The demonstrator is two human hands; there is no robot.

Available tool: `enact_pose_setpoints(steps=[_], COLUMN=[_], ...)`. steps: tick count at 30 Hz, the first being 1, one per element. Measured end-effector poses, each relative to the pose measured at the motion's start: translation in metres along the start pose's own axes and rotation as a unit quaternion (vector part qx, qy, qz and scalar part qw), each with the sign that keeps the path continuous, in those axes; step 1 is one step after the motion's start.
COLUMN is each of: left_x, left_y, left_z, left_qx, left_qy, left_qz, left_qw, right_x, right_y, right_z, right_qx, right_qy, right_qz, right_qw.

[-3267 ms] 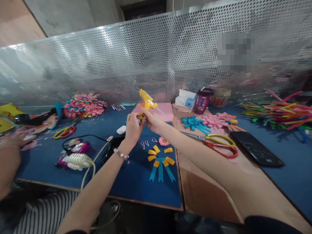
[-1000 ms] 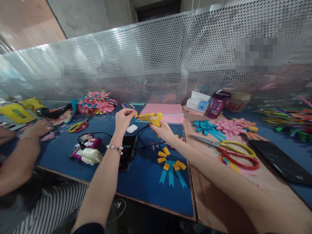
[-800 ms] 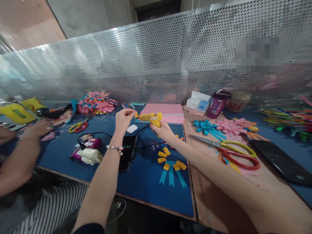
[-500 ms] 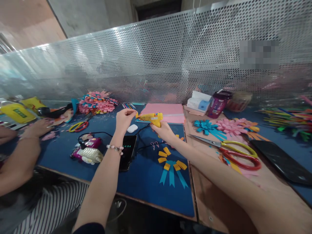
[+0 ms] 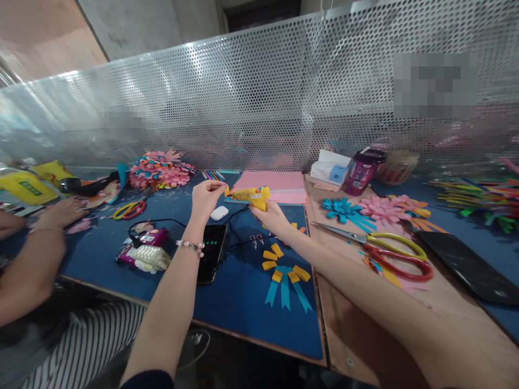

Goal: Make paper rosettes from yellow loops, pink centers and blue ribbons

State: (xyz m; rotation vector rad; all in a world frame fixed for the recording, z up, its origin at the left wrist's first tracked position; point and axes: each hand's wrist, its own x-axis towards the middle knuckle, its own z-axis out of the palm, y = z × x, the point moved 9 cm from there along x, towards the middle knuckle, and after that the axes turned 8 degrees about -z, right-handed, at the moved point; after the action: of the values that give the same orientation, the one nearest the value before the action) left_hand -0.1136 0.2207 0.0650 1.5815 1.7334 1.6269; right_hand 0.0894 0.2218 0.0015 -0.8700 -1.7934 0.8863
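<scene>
My right hand (image 5: 271, 216) grips a yellow glue gun (image 5: 252, 195) held level above the blue mat, its nozzle pointing left. My left hand (image 5: 206, 197) is raised just left of the nozzle, fingers pinched on a small orange paper piece (image 5: 226, 190) that touches the tip. Below the hands lies a part-built paper flower (image 5: 284, 278) of teal strips and orange loops. A black cord runs from the gun across the mat.
A phone (image 5: 211, 253) and a purple device (image 5: 148, 250) lie by my left forearm. Red-and-yellow scissors (image 5: 386, 250), paper flowers (image 5: 379, 208), a dark tablet (image 5: 466, 265), a tissue box (image 5: 330, 166) and a purple jar (image 5: 362, 171) sit right. Another person's hand (image 5: 60, 212) rests at left. Perforated metal screen (image 5: 259, 102) behind.
Since 3.3 s ago the gun came down from upright to level and my left hand moved to its nozzle. Over the last second both hands have held nearly still.
</scene>
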Motion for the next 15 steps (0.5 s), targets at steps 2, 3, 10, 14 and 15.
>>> enact_pose_setpoints(steps=[2,3,10,14,15], left_x=[0.0000,0.0001,0.0012,0.0011,0.0011], left_y=[-0.0006,-0.0011,-0.0045,-0.0047,-0.0048], left_z=[-0.0003,-0.0005,-0.0022,-0.0019,-0.0018], left_qx=[0.001,0.001,0.015,0.022,0.022], left_qy=[0.002,0.003,0.013,0.012,0.013], left_qz=[-0.003,-0.004,-0.008,-0.008,-0.008], left_qw=[1.000,1.000,1.000,1.000,1.000], right_x=[0.0004,0.0007,0.0005,0.0000,0.0000], right_y=[0.0011,0.0017,0.0033,0.0013,0.0010], right_z=[0.0002,0.0002,-0.0003,-0.0007,-0.0010], right_qx=[-0.002,-0.004,-0.021,-0.028,-0.030], right_qy=[0.003,0.006,0.018,0.018,0.018], right_qz=[-0.002,-0.004,-0.009,-0.009,-0.008], right_qw=[1.000,1.000,1.000,0.999,0.999])
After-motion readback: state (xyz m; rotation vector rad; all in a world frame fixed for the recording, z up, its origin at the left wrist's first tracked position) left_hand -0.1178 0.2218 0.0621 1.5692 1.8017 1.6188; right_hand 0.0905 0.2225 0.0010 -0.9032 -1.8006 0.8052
